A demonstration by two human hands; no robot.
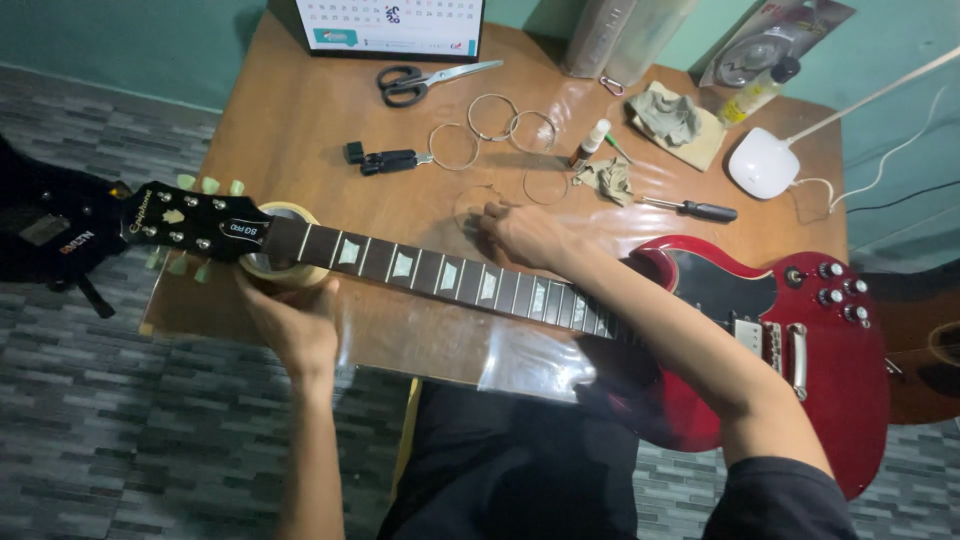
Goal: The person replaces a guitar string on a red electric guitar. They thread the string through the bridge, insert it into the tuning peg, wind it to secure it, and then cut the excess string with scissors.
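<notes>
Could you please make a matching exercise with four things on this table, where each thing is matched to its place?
Things:
1. scissors
2. tape roll
3. screwdriver
4. white lamp base

Places:
A. under the guitar neck, beside the left hand
B. far right part of the table, with a thin cable
C. just in front of the calendar
D. beyond the red guitar body, near a crumpled cloth

Pairs: 1-C, 2-A, 3-D, 4-B
</notes>
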